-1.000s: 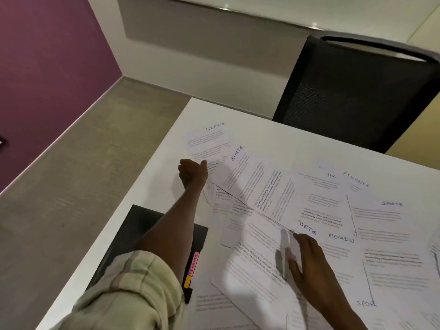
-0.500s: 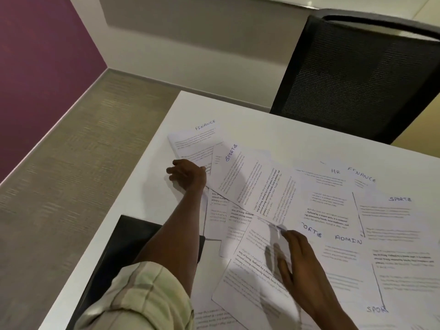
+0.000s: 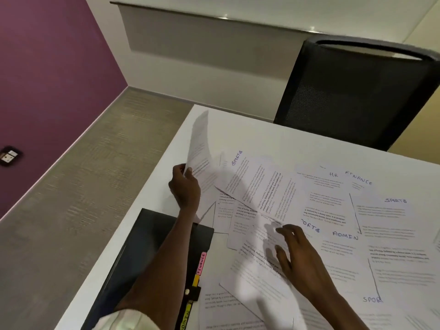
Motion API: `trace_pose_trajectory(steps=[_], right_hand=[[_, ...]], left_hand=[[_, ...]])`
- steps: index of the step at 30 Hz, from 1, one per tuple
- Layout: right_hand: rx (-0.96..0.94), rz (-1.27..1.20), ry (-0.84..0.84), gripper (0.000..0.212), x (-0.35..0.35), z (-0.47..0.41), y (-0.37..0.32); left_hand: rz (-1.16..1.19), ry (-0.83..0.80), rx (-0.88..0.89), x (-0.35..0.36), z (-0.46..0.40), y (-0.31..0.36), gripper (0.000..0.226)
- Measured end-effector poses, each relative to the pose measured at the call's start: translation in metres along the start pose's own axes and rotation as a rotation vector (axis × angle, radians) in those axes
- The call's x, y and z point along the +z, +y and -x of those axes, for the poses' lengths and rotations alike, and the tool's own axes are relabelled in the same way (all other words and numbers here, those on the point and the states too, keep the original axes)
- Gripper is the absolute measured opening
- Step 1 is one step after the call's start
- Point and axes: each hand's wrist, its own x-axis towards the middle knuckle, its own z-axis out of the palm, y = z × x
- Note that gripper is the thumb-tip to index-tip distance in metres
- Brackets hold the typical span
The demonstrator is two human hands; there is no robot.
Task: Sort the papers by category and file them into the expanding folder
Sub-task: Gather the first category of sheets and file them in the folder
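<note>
White bench (image 3: 273,136) fills the head view, with a purple wall, a carpeted floor and a black mesh chair (image 3: 357,91) behind it. Loose papers (image 3: 333,210) lie fanned and overlapping across the bench, hand-labelled SPORTS, HR, FINANCE and ADMIN. Change since half a second ago: the FINANCE sheet (image 3: 200,148) that lay flat at the far left of the spread is now off the bench, curled upright, its label turned out of sight. The left hand (image 3: 184,186) pinches its lower edge between thumb and fingers. The right hand (image 3: 297,253) is spread, fingers straight, and presses the near sheets flat as before. The black expanding folder (image 3: 142,253) lies closed at the near left bench edge, under the left forearm, with a pink FINANCE tab (image 3: 201,263) and yellow tabs along its right side. Judgement: one sheet is selected; filing has not begun, and the folder must be opened at the FINANCE tab first.
</note>
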Motion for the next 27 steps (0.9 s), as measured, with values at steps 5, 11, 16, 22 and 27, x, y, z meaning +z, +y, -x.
trace_pose_trajectory(steps=[5, 11, 16, 22, 27], right_hand=[[-0.011, -0.099, 0.058, 0.040, -0.023, 0.003, -0.021], [0.255, -0.406, 0.204, 0.040, -0.076, 0.002, -0.046], [0.485, -0.945, -0.069, 0.058, -0.131, 0.023, -0.046], [0.433, -0.969, -0.059, 0.014, -0.150, 0.065, -0.014], [0.410, -0.915, -0.009, 0.002, -0.144, 0.085, -0.002]], left_hand=[[0.070, 0.103, 0.233, -0.069, 0.022, 0.043, 0.017], [0.377, -0.153, -0.089, -0.145, 0.077, 0.094, 0.031], [0.634, -0.428, -0.291, -0.164, 0.140, 0.098, 0.028], [0.698, -0.555, -0.406, -0.163, 0.197, 0.096, 0.033], [0.633, -0.623, -0.458, -0.146, 0.208, 0.090, 0.029]])
